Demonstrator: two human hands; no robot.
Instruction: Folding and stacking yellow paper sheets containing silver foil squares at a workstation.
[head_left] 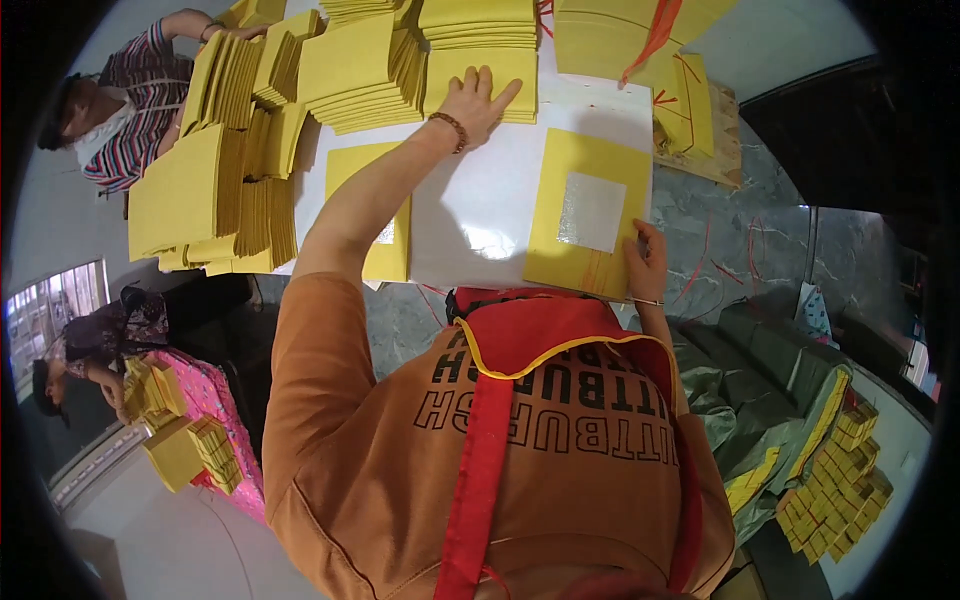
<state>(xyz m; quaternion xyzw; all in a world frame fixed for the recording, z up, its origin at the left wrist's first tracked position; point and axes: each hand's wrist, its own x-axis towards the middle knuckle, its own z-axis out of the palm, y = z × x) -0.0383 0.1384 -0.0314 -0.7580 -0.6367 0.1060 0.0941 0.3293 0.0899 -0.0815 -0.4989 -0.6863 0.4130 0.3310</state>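
On the white table (470,210), my left hand (475,105) lies with its fingers spread on top of a stack of yellow paper (440,90). A beaded bracelet circles that wrist. My right hand (647,262) is at the table's right edge, its fingers loosely bent and apart beside a yellow paper sheet (548,190). This sheet has a shiny silver-white square (592,212) in its middle. Another yellow sheet (345,165) lies to the left, partly covered by my left forearm.
Fanned stacks of yellow paper (180,200) crowd the table's left and far sides. A red strip (655,40) hangs at the far right. One person (140,100) sits at the left; another (90,350) works behind. Tied yellow bundles (835,490) are piled at the lower right.
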